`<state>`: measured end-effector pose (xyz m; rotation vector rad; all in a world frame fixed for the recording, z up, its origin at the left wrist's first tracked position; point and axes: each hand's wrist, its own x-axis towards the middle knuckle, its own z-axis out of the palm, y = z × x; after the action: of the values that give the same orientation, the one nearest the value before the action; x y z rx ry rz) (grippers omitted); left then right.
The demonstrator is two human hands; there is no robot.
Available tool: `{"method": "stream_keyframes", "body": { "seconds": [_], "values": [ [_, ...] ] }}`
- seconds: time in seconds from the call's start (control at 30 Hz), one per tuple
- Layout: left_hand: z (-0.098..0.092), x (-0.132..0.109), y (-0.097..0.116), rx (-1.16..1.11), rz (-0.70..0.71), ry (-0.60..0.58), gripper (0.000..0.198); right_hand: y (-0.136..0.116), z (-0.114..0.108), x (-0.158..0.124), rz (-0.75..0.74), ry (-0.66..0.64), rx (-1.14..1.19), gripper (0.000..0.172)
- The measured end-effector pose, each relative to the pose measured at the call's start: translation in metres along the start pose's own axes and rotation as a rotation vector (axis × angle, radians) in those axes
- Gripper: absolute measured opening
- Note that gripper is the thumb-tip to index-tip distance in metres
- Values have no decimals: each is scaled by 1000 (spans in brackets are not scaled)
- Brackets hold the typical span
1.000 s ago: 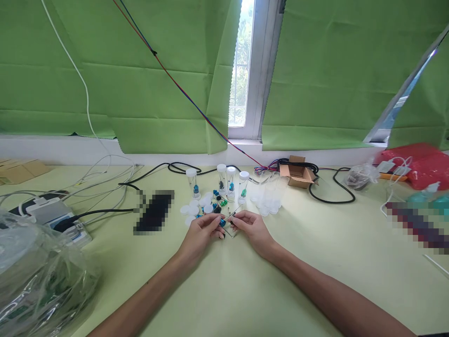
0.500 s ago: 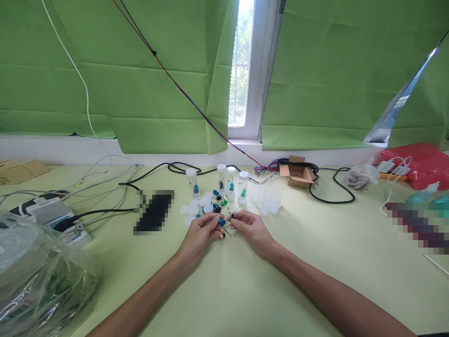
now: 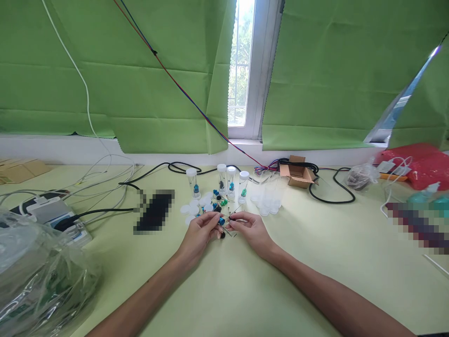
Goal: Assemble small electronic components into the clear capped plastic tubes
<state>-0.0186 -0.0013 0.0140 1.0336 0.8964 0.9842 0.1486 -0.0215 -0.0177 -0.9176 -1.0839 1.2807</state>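
Observation:
My left hand (image 3: pixel 204 228) is closed, its thumb and forefinger pinching a small blue metal cylinder (image 3: pixel 221 221). Below that cylinder, a thin bent metal rod (image 3: pixel 230 232) and a round black piece (image 3: pixel 222 235) show at the left fingertips; how they are held I cannot tell. Facing it, my right hand (image 3: pixel 250 229) pinches a tiny dark piece (image 3: pixel 230 218) too small to name. The fingertips of both hands are close together. Just beyond them lie loose blue, black and green small parts (image 3: pixel 223 203), beside several white round caps (image 3: pixel 184 209).
Several capped clear tubes (image 3: pixel 242 187) with coloured parts inside stand behind the hands. Uncapped clear tubes (image 3: pixel 269 206) stand right of them. A small open cardboard box (image 3: pixel 298 175), black cable (image 3: pixel 333 201), a power strip (image 3: pixel 72 224) and a plastic-wrapped bundle (image 3: pixel 45 281) are around.
The blue cylinder has turned slightly and the black piece below has shifted a little left. My right fingertips have moved slightly left. The rest looks the same.

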Motion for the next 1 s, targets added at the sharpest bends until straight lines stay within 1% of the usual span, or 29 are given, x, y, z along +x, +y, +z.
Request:
{"method": "stream_keyframes", "body": {
  "seconds": [0.2,0.33,0.47,0.63,1.0],
  "values": [
    [-1,0,-1,4,14,3,32,1,2,-3,-155,-12,-138,23],
    [0,-1,1,21,20,4,31,5,2,-6,-235,-29,-239,24],
    [2,-1,1,11,29,6,31,6,2,-7,-275,-42,-306,24],
    [2,0,-1,11,31,2,33,6,2,-7,-331,-19,-365,17],
    [0,-2,-3,119,78,-35,33,7,0,-5,-391,-8,-414,13]
  ]
}}
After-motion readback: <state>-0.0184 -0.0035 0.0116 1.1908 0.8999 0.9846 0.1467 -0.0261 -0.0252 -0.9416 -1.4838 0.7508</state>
